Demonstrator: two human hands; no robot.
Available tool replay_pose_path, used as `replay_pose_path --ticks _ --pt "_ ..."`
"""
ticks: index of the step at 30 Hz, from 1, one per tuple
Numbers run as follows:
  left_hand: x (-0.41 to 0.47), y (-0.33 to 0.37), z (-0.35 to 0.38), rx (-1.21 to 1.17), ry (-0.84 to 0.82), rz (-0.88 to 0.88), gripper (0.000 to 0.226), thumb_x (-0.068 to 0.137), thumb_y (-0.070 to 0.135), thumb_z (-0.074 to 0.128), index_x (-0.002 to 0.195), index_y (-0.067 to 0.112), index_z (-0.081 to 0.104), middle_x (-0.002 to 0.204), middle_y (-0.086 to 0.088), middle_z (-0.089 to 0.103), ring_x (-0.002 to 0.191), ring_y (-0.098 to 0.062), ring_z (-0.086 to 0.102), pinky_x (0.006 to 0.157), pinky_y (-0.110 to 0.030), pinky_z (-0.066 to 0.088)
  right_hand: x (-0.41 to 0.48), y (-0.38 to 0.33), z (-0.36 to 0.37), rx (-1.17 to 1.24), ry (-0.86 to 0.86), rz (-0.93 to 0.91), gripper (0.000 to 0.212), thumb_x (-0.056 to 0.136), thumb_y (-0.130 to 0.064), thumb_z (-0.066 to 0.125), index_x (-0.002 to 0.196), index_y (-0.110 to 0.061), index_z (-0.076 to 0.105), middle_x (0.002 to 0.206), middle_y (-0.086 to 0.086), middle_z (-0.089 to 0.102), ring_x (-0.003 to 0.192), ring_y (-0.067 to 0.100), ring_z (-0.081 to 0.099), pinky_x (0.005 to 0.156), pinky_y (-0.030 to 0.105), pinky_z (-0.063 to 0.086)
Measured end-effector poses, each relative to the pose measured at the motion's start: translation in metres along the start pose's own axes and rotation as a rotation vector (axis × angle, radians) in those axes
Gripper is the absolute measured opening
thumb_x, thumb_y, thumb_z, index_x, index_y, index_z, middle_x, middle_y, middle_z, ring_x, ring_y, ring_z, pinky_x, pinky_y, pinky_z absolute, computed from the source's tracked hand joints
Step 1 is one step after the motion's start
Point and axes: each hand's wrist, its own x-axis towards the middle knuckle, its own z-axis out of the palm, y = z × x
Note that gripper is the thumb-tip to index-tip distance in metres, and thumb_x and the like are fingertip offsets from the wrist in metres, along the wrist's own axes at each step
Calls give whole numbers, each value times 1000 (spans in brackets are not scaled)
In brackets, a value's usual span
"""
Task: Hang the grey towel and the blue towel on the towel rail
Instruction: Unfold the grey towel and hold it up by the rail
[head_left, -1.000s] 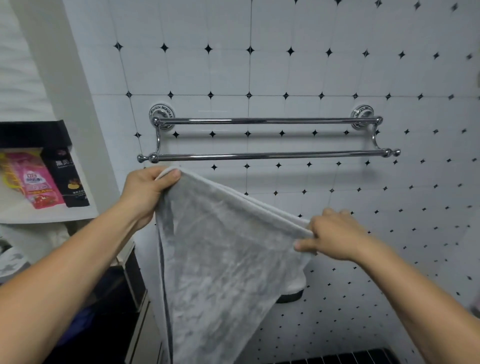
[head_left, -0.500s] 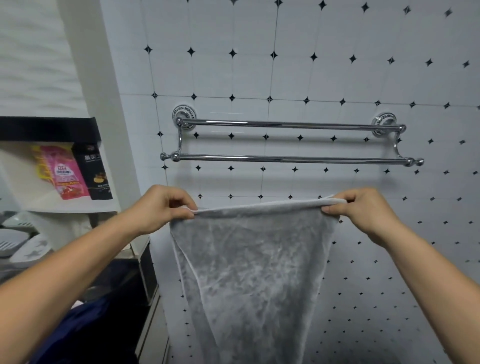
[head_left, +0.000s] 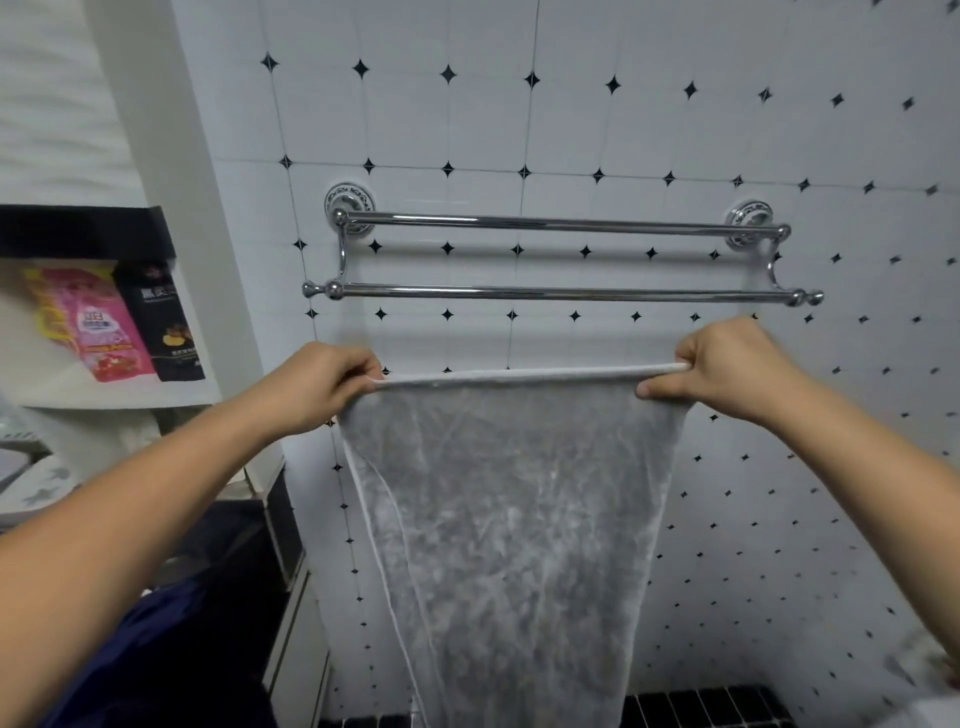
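Left of the hands, a pink packet (head_left: 101, 327) and a black packet (head_left: 166, 322) are propped on a shelf (head_left: 119, 399). The left hand (head_left: 317, 387) is closed on one top corner of the grey towel (head_left: 511, 499); the right hand (head_left: 727, 366) is closed on the other — the edge pulled taut between them. The towel rail (head_left: 561, 292) is fixed just above, untouched by the towel.

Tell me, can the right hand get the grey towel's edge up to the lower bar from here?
Probably yes. The right hand grips the grey towel just below the lower bar, with only bare tiled wall between them and both bars empty.
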Motion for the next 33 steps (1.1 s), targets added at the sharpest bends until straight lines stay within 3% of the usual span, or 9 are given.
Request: replay_pose_path --ticks 6,12,15,17,19,23,28,31,33 --pt "9 -2 -9 154 85 66 20 92 10 63 107 14 75 107 -3 74 98 -26 66 78 -30 44 -5 0 -17 331 -101 41 43 50 -44 89 49 -18 56 37 -9 34 35 8 30 32 17 25" --pt "12 -1 -10 274 35 -8 23 91 13 62 105 25 74 109 5 73 102 -27 65 81 -36 49 -15 -9 -4 109 -480 -215 11 77 -22 80 75 -26 69 75 -2 65 71 14 61 68 30 49" --pt "10 -3 -15 264 41 3 22 91 9 62 104 21 75 106 2 74 90 -24 67 78 -34 48 -15 -2 -3 23 -439 -243 12 81 -29 74 74 -36 68 81 -2 63 78 18 61 76 39 52" --pt "11 -2 -17 202 38 12 22 90 4 61 101 17 76 94 0 74 60 1 58 67 -26 43 -15 -4 -1 -86 -441 -175 26 77 -45 75 60 -32 61 74 4 65 71 22 62 70 39 53" --pt "11 2 -17 171 1 23 24 89 1 59 98 16 76 82 4 69 50 10 47 59 -22 39 -16 -9 1 -171 -451 -138 39 72 -58 73 57 -26 59 70 5 65 68 22 63 64 37 53" --pt "11 2 -22 45 8 -25 25 91 -5 54 93 13 72 67 8 65 56 -7 64 57 -19 51 -13 -10 -14 -36 -199 -139 49 66 -67 69 56 -21 55 61 2 63 65 18 57 62 33 47" --pt "8 -3 -24 9 -27 -74 23 91 -6 52 93 10 70 69 7 63 62 -4 64 58 -3 42 -20 -22 -23 178 -287 -133 37 58 -51 85 53 -21 64 45 -4 49 45 12 42 49 29 35" --pt "5 -4 -23 -50 -15 -105 11 89 4 64 91 14 68 71 1 68 68 -9 66 64 -13 46 -23 -19 -27 454 -269 -98 22 56 -33 90 61 -25 71 47 -7 56 44 3 44 44 17 34" --pt "2 -5 -21 -50 -33 -90 7 85 9 71 85 16 69 70 0 70 68 -14 65 63 -20 47 -25 -20 -21 455 -308 -93 22 58 -21 91 67 -22 71 56 -2 63 51 8 50 51 21 39"
